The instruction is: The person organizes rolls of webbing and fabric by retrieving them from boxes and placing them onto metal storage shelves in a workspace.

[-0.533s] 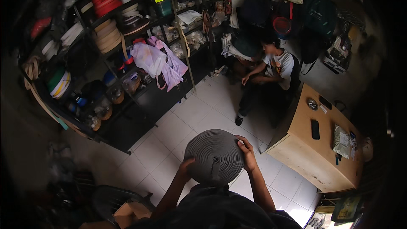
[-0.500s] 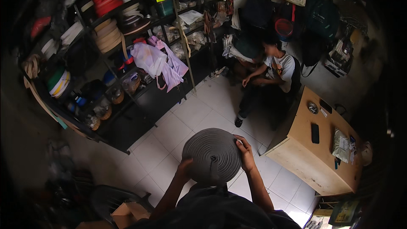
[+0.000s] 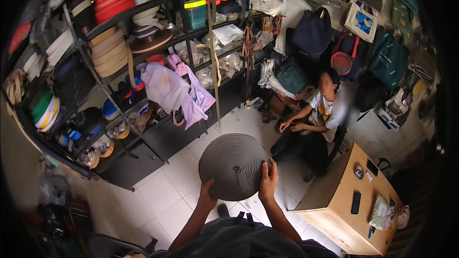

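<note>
Roll [image 3: 233, 166] barely shifted; left hand [image 3: 206, 196], right hand [image 3: 267, 181] grasping grey webbing roll.

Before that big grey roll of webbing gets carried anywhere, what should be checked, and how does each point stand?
1. Left hand on the roll of webbing: ok, at its lower left edge.
2. Right hand gripping: ok, fingers over the right edge.
3. Roll wound tight: ok, no loose tail visible.
4. White tile floor below the roll: ok.
5. Seated person apart from the roll: ok.
6. Wooden table at the right: apart, ok.
</note>
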Tool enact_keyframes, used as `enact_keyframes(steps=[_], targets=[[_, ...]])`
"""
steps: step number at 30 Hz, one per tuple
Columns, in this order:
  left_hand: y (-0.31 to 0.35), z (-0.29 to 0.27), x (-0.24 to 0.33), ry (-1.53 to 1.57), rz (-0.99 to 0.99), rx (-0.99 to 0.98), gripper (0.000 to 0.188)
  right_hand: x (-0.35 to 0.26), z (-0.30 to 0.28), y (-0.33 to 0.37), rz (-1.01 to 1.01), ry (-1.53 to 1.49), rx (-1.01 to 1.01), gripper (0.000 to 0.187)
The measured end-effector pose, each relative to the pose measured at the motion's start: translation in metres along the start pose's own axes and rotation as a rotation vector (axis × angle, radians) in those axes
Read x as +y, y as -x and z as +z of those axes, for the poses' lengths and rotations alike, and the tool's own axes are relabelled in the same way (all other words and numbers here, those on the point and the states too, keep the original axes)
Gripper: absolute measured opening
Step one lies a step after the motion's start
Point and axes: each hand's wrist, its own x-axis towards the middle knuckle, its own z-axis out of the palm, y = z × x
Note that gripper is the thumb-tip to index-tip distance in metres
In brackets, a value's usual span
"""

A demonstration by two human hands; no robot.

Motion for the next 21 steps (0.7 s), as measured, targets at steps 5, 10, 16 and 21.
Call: enact_keyframes(steps=[5, 10, 16, 21], targets=[[-0.09, 0.035, 0.016, 0.053, -0.055, -0.062, 0.05, -0.008, 0.036, -0.058, -0.047, -0.24, 0.044, 0.052], [-0.157, 0.098, 0.024, 0.007, -0.056, -0.116, 0.054, -0.004, 0.06, -0.121, -0.15, -0.287, 0.209, 0.058], [-0.26, 0.164, 0.022, -0.11, 0.067, -0.197, 0.051, -0.022, 0.071, -0.229, -0.228, -0.271, 0.201, 0.064], [-0.342, 0.213, 0.035, -0.389, 0.29, -0.213, 0.052, -0.035, 0.065, -0.331, -0.119, -0.576, -0.04, 0.083]])
